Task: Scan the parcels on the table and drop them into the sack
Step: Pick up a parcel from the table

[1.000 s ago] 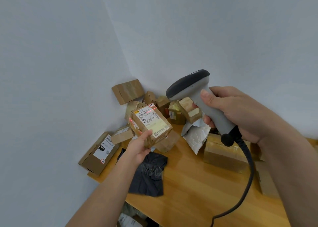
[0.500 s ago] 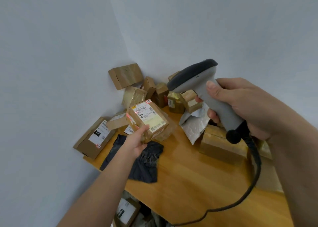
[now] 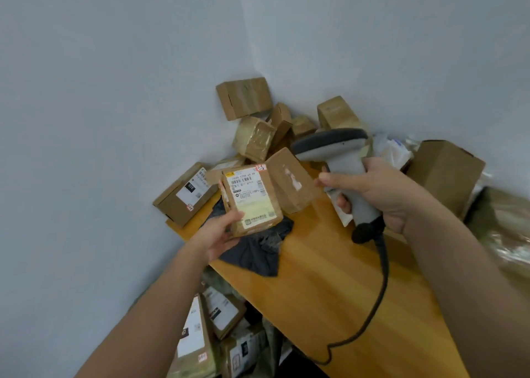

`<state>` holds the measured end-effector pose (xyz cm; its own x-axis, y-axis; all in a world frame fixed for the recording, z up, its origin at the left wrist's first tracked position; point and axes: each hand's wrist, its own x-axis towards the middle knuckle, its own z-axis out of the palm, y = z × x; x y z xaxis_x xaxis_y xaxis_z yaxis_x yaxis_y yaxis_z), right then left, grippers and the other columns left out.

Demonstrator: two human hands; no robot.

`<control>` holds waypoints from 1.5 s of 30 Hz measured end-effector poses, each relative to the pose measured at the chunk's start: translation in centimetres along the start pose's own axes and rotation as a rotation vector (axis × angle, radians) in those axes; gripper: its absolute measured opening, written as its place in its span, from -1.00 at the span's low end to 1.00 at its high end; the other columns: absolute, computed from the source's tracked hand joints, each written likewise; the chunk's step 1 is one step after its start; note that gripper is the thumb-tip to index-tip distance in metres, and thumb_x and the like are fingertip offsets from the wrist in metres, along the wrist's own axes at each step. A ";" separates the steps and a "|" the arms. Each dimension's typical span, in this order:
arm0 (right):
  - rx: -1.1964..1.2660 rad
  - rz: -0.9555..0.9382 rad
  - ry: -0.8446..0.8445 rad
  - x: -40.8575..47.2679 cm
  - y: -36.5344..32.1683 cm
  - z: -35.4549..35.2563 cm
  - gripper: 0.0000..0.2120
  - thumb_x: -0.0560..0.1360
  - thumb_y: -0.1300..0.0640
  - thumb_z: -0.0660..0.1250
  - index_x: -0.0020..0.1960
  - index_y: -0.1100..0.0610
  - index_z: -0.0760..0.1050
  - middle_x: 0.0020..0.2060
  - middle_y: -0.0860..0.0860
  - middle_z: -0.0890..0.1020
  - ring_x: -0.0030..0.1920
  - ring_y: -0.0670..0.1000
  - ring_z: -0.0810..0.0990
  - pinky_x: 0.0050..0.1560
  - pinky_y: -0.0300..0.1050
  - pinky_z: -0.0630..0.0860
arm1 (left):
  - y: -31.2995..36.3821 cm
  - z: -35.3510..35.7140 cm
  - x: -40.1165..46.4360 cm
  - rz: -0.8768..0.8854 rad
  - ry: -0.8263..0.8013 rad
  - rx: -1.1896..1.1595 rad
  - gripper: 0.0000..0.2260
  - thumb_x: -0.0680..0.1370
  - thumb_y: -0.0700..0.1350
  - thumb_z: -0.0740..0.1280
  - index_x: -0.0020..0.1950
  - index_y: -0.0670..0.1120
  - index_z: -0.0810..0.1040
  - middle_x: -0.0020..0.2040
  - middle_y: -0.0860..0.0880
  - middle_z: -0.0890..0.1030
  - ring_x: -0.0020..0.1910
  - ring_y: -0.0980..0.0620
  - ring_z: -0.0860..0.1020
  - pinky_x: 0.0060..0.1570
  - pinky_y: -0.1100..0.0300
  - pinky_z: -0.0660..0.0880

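- The counter (image 3: 338, 286) is smooth orange-brown wood with a faint grain, its edge running diagonally from the wall corner toward the lower right.
- Below that edge, the sack (image 3: 258, 346) sits partly in view, a dull olive, wrinkled material with several labelled cardboard parcels already inside it.
- A heap of parcels (image 3: 258, 119) is piled in the corner of the counter: blocky brown cardboard boxes, some wrapped in glossy tape, leaning on each other and on the wall.
- A large plain cardboard box (image 3: 447, 171) stands at the right, behind the right hand.
- A flat box with a white label (image 3: 186, 192) leans against the left wall, beside the left hand.
- A black plastic mailer bag (image 3: 258, 251), crumpled and matte, lies on the counter directly under the held parcel.
- The held parcel (image 3: 252, 200) is a small rectangular cardboard box, taped, its white and pale-yellow printed label facing up; it is raised above the counter, tilted, just left of the scanner's head.
- The scanner (image 3: 338, 159) is grey smooth plastic, pistol-shaped with a dark top, and a black cable (image 3: 378, 291) curves down across the counter.
- The right hand (image 3: 381, 194) is wrapped round the scanner's handle.
- The left hand (image 3: 220, 231) grips the parcel from below, thumb on the label face.
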<state>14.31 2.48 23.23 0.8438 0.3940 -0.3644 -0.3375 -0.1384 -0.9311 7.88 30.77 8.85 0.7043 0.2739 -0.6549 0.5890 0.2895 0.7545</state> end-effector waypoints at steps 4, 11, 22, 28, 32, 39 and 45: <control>0.055 0.144 -0.023 1.9 4.2 3.2 -0.70 0.46 0.26 0.46 0.16 0.28 0.52 0.00 0.27 0.67 -0.46 -0.07 0.51 -0.43 -0.20 0.50 | -2.4 -6.6 -1.5 -0.125 -0.009 0.132 -0.47 0.31 -0.02 0.53 0.24 -0.13 0.55 0.17 -0.12 0.63 0.22 -0.12 0.54 0.30 -0.03 0.42; 0.063 0.290 0.000 2.1 11.1 12.1 -0.66 0.50 0.38 0.38 0.24 0.21 0.47 -0.01 0.22 0.68 -0.43 -0.05 0.53 -0.43 -0.20 0.46 | -9.1 -15.6 -3.8 -0.305 0.095 0.410 -0.72 0.48 -0.07 0.46 0.11 -0.18 0.57 -0.04 -0.10 0.67 -0.07 -0.05 0.61 0.04 0.08 0.52; -0.331 0.509 -0.149 -2.3 29.1 21.3 -0.54 0.50 0.31 0.37 0.30 -0.03 0.35 0.17 -0.03 0.52 0.11 0.00 0.54 -0.02 -0.07 0.52 | -20.0 -20.9 -1.3 -0.262 0.179 0.025 -0.62 0.53 -0.13 0.42 0.34 -0.04 0.47 0.08 -0.15 0.67 -0.05 -0.10 0.67 -0.18 0.11 0.57; -0.511 0.641 -0.198 -1.2 38.6 21.5 -0.36 0.52 0.22 0.39 0.53 0.03 0.23 0.57 0.02 -0.21 0.57 0.15 -0.16 0.44 0.09 0.19 | -22.1 -22.8 0.1 -0.249 0.168 -0.020 -0.60 0.53 -0.11 0.41 0.37 0.00 0.51 0.00 -0.06 0.71 -0.05 -0.02 0.67 -0.12 0.14 0.54; -0.337 0.770 -0.055 0.0 42.0 21.4 -0.59 0.49 0.31 0.36 0.32 0.13 0.42 0.33 0.11 0.45 0.30 0.20 0.45 0.22 0.13 0.50 | -22.9 -23.8 0.8 -0.248 0.143 -0.010 -0.64 0.55 -0.11 0.38 0.35 0.01 0.53 -0.05 -0.03 0.72 -0.08 0.02 0.65 -0.08 0.14 0.51; -0.314 0.685 -0.085 -2.4 40.2 20.4 -0.67 0.46 0.24 0.47 0.18 0.08 0.48 0.06 0.05 0.62 0.03 0.04 0.62 -0.04 -0.07 0.57 | -21.7 -22.8 0.1 -0.220 0.159 0.037 -0.64 0.56 -0.12 0.38 0.36 -0.03 0.52 -0.02 -0.05 0.71 -0.11 0.04 0.66 -0.12 0.16 0.51; -0.187 0.439 0.102 -5.6 37.7 20.3 -0.48 0.44 0.27 0.48 0.28 -0.02 0.34 0.08 -0.10 0.55 -0.02 -0.08 0.57 -0.06 -0.15 0.56 | -19.0 -20.6 -0.9 -0.141 0.066 0.445 -0.57 0.48 -0.09 0.46 0.34 -0.05 0.54 0.08 0.05 0.60 -0.04 0.11 0.59 -0.12 0.36 0.50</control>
<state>-11.61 13.47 -9.49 0.6785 0.1718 -0.7142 -0.5978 -0.4359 -0.6727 -12.10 43.88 -5.76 0.5872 0.3223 -0.7426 0.7998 -0.0896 0.5935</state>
